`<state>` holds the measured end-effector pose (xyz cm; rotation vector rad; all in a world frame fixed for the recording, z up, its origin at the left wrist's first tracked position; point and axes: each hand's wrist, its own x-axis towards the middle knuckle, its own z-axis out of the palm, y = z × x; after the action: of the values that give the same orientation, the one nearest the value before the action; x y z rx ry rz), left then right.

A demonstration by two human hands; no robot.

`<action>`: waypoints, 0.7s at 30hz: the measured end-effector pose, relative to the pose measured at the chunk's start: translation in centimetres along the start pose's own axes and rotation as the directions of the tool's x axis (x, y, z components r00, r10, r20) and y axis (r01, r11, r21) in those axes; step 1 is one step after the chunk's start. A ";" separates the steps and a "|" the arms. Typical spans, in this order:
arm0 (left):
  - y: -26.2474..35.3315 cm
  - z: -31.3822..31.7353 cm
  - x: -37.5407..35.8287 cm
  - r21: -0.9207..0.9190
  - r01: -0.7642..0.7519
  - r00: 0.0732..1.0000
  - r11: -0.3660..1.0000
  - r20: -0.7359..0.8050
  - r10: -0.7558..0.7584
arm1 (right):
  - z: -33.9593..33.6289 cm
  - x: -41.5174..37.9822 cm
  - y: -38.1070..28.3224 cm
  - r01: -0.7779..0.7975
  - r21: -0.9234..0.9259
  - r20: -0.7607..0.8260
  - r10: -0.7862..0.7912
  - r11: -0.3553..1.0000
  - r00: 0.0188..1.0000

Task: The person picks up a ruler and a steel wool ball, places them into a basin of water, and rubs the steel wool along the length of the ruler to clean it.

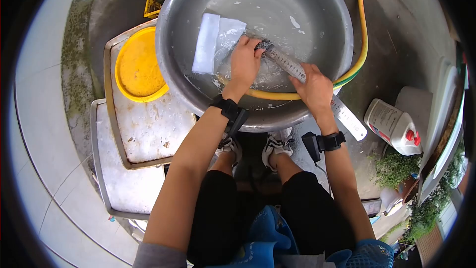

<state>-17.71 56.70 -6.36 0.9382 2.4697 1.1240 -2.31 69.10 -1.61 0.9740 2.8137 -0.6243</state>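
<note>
Nearest, a bright blue cloth (pixel 270 231) lies over the person's lap between black shorts (pixel 213 223), and patterned shoes (pixel 277 146) stand close to the near rim of a wide metal basin (pixel 238 128). To the left, two metal trays (pixel 141 141) overlap; to the right, a white jug (pixel 389 124) with a red cap (pixel 412 136) lies tilted on the ground. The right hand (pixel 313 89), with a black band at its wrist, has its grip closed around a metal ruler (pixel 290 64), which slants across the basin's near right rim, one end outside and the other over the water (pixel 302 44). Just beyond, the left hand (pixel 244 64), also banded, has its grip narrowed on a dark mesh scrubber (pixel 264 44), pressed to the ruler's inner end. A yellow hose (pixel 272 95) runs beneath the hands and curves around the basin's right side. A yellow round lid (pixel 141 67) rests on the upper tray. Farther in, a folded white sheet (pixel 206 44) lies in the water, left of the left hand. Farthest, a yellow crate (pixel 153 0) sits behind the basin's left edge.
</note>
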 end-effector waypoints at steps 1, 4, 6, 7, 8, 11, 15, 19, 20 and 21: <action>0.0 0.0 0.0 0.019 0.030 0.999 0.999 -0.012 -0.030 | 0.0 0.0 0.0 -0.002 0.001 0.002 0.002 1.000 1.000; 3.1 1.9 -2.6 -0.167 -0.176 0.983 0.970 0.014 0.181 | 0.0 0.2 -0.2 -0.005 0.001 -0.006 0.005 1.000 1.000; 3.1 2.0 -2.8 -0.148 -0.211 0.975 0.966 0.033 0.218 | 0.0 0.1 -0.1 -0.016 -0.035 0.031 0.017 0.999 0.999; 3.1 2.2 -3.0 -0.132 -0.242 0.967 0.961 0.048 0.250 | 0.0 0.1 0.0 -0.021 -0.036 0.032 0.022 0.999 0.999; 2.2 1.7 -2.3 -0.069 -0.250 0.967 0.966 0.024 0.252 | 0.1 0.1 0.2 0.001 -0.019 0.023 0.000 1.000 1.000; -1.4 -0.1 0.5 0.097 0.029 0.999 0.995 -0.033 -0.026 | -0.1 0.0 0.0 0.016 0.001 0.013 -0.016 1.000 1.000; 0.6 0.9 0.1 0.057 0.001 1.000 0.998 -0.002 0.000 | 0.5 0.3 0.6 0.014 0.000 0.048 -0.014 1.000 0.999; 4.4 2.6 -1.8 -0.147 -0.264 0.958 0.953 0.075 0.277 | -0.6 0.4 -0.4 -0.118 0.010 0.083 0.116 0.993 0.990; 4.4 2.5 -1.7 -0.149 -0.287 0.946 0.946 0.109 0.304 | -1.1 0.3 -0.7 -0.133 0.004 0.133 0.132 0.991 0.982; 3.3 2.2 -1.0 -0.149 -0.289 0.946 0.946 0.109 0.306 | -1.4 0.4 -0.9 -0.146 -0.001 0.180 0.144 0.989 0.973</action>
<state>-14.42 58.93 -5.40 1.3317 2.1698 1.2546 -3.06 69.29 -0.09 1.0564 2.5584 -0.6748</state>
